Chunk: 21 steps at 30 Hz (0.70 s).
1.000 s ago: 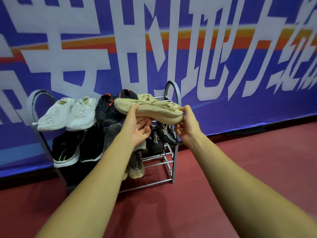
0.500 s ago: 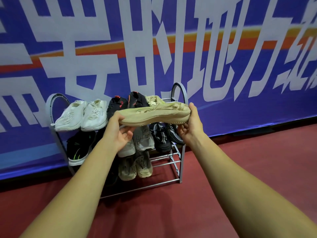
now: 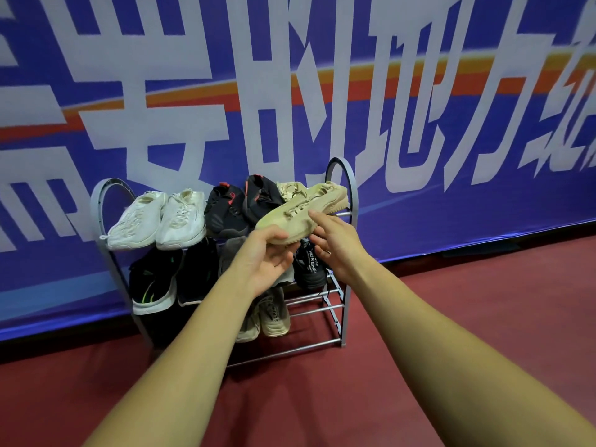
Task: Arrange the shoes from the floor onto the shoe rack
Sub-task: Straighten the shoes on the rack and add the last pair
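Beige shoe [image 3: 300, 214] tilted, heel end over top shelf at right end of shoe rack [image 3: 354, 201], toe jutting forward. Left hand [image 3: 264, 259] grip clamped on toe, thumb above, fingers beneath. Right hand [image 3: 338, 250] grip apart, straight fingers touching shoe's side. White pair [image 3: 158, 221] at shelf's left end.

Grey shoe [image 3: 230, 254]: mostly hidden behind left hand [image 3: 264, 262]. Second tan shoe [image 3: 287, 190]: largely covered by held tan shoe [image 3: 303, 211]. Banner [image 3: 451, 91] lettering: cut off at picture edges.

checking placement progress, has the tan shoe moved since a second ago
Yes: the tan shoe has swung heel-first over the top tier of the rack, by its right arch.
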{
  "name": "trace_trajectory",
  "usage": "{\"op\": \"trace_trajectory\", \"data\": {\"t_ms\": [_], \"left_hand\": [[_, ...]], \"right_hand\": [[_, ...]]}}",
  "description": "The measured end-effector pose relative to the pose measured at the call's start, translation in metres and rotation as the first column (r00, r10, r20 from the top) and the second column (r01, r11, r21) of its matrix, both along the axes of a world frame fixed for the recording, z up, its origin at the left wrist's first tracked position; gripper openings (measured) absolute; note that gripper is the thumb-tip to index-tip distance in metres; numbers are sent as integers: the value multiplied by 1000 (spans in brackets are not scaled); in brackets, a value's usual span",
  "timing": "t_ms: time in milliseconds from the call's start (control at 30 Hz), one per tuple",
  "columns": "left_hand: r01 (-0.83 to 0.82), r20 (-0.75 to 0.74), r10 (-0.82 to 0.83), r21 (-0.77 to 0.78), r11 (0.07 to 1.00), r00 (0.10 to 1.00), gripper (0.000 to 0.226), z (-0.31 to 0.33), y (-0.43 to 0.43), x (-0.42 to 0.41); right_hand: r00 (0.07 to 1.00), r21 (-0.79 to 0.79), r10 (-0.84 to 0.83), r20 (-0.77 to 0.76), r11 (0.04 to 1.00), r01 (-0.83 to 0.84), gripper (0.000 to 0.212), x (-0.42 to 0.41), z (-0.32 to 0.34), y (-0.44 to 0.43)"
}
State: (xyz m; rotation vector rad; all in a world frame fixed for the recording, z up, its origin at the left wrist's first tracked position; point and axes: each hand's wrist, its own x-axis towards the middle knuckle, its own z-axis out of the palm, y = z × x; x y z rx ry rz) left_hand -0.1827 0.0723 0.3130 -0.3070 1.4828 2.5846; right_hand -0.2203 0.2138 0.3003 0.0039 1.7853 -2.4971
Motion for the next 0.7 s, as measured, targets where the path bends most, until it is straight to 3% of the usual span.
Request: {"op": "trace_trajectory", "data": {"t_ms": [100, 200, 300, 400, 567, 700], "left_hand": [[100, 4, -100, -106, 989, 995, 25, -6, 3, -2], [165, 14, -165, -23, 986, 986, 44, -9, 2, -4], [128, 28, -128, -3, 992, 991, 25, -12, 5, -9], [97, -12, -97, 8, 995, 995, 13, -11, 17, -16], [52, -38, -54, -37, 998, 998, 10, -15, 47, -34], [21, -77, -31, -136, 990, 997, 25, -22, 59, -46]], "right_hand": [[1000, 7, 6, 13, 1000, -6, 33, -4, -5, 0], [997, -61, -64, 42, 996, 67, 24, -9, 1, 4], [992, -64, -121, 37, 990, 123, 18, -15, 0, 12], [989, -114, -147, 34, 982, 150, 26, -18, -1, 18], [992, -84, -123, 40, 988, 126, 34, -19, -2, 30], [986, 1, -166, 10, 986, 166, 12, -24, -9, 44]]}}
